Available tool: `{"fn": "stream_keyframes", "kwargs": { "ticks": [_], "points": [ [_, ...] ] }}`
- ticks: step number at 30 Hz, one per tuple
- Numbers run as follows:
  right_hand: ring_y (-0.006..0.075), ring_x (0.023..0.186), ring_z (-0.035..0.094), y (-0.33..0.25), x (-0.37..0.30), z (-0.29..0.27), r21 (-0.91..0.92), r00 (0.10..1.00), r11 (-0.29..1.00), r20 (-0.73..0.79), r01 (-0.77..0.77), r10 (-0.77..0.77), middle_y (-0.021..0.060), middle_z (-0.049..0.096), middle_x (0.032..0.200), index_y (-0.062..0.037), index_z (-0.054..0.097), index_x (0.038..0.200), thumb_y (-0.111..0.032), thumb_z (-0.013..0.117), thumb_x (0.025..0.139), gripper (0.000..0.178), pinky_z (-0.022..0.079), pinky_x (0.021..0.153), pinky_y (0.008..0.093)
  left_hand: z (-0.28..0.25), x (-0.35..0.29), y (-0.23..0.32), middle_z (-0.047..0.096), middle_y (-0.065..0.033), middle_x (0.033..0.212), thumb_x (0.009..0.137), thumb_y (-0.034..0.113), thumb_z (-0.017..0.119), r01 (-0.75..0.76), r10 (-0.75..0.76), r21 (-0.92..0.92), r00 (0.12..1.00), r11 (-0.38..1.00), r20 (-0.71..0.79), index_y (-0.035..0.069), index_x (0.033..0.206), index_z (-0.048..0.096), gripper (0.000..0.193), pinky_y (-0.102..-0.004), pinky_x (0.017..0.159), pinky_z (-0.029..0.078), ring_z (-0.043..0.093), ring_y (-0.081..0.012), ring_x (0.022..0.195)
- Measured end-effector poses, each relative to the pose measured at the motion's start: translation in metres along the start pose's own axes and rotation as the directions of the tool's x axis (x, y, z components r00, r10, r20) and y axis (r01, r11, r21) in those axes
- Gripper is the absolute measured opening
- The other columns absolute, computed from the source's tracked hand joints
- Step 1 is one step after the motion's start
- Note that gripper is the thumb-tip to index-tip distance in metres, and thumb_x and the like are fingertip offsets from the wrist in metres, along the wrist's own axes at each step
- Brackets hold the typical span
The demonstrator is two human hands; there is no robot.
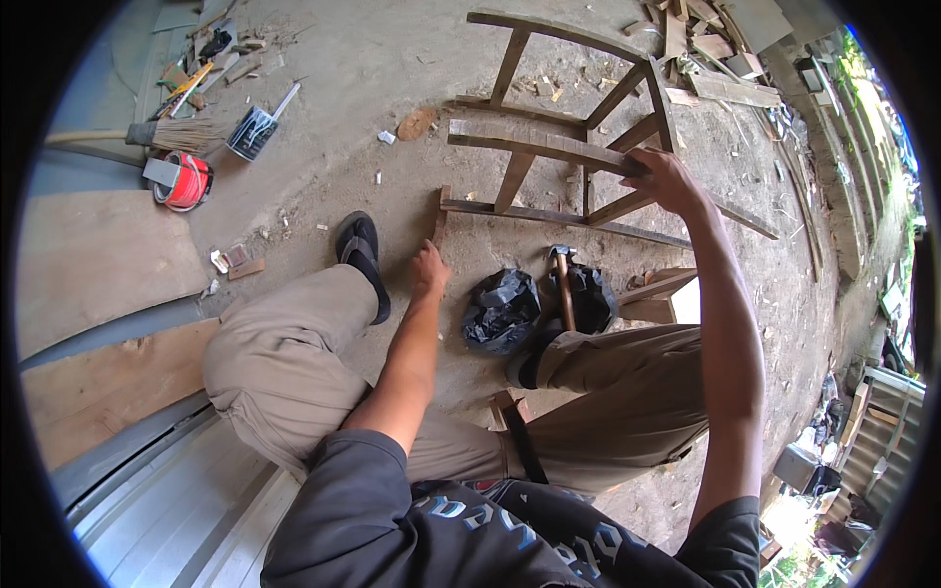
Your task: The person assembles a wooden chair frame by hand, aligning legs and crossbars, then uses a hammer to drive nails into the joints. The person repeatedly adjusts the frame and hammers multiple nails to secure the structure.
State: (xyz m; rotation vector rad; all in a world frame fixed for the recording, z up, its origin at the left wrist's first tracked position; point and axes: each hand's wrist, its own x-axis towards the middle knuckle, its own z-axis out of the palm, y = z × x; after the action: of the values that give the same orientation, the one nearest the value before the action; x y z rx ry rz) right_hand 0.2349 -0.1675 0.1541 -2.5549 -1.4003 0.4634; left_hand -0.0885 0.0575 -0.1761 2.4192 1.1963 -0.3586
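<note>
In front of me a wooden frame (pixel 554 149) of dark rails and cross slats rests on the ground, like an unfinished stool or rack. My right hand (pixel 671 183) is closed around one of its long rails near a joint. Down by the frame's near left end, my left hand (pixel 428 267) closes on a short wooden strip (pixel 440 218), whose upper end meets the lowest rail or lies right beside it. A hammer (pixel 564 279) with a wooden handle leans among two black plastic bags (pixel 502 312) between my feet.
At the left are a broom (pixel 176 133), a red paint can (pixel 183 182), a dark paint container (pixel 253 132) and plywood boards (pixel 108 250). Wood scraps (pixel 720 59) pile up at the far right. A wooden block (pixel 662 297) sits beside my right leg.
</note>
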Motion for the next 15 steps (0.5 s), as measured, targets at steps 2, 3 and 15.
{"fn": "stream_keyframes", "kwargs": {
  "ticks": [2,3,15],
  "points": [
    [0.0349,0.103,0.064,0.015,-0.012,0.006,0.055,1.0,0.998,-0.014,0.015,-0.014,0.0155,0.068,0.108,-0.005,0.062,0.119,-0.024,0.076,0.08,0.045,0.051,0.086,0.0419,-0.037,-0.012,0.003,0.066,-0.0237,0.109,0.081,0.018,0.068,0.116,-0.114,-0.025,0.991,0.993,0.072,-0.003,0.128,0.047,0.056,-0.0434,0.087,0.055,0.067,-0.0376,0.1],
    [0.0354,0.103,0.064,0.017,-0.017,0.005,0.078,0.999,0.997,-0.028,0.03,-0.028,0.0156,0.068,0.108,-0.0046,0.062,0.118,-0.024,0.077,0.08,0.045,0.051,0.086,0.042,-0.053,-0.013,0.002,0.067,-0.0229,0.109,0.081,0.016,0.068,0.176,-0.172,-0.037,0.98,0.984,0.1,-0.002,0.123,0.05,0.049,-0.043,0.086,0.056,0.067,-0.037,0.099],
    [0.0367,0.102,0.063,-0.032,-0.025,0.036,-0.013,0.999,0.999,0.015,0.029,-0.029,0.0169,0.066,0.108,-0.0037,0.061,0.118,-0.034,0.074,0.082,0.049,0.051,0.087,0.0448,-0.094,0.007,0.092,0.053,-0.0269,0.129,0.08,0.045,0.074,-0.758,0.387,-0.384,0.616,0.527,-0.686,-0.003,0.134,0.042,0.08,-0.0459,0.099,0.043,0.052,-0.04,0.121]
  ]
}}
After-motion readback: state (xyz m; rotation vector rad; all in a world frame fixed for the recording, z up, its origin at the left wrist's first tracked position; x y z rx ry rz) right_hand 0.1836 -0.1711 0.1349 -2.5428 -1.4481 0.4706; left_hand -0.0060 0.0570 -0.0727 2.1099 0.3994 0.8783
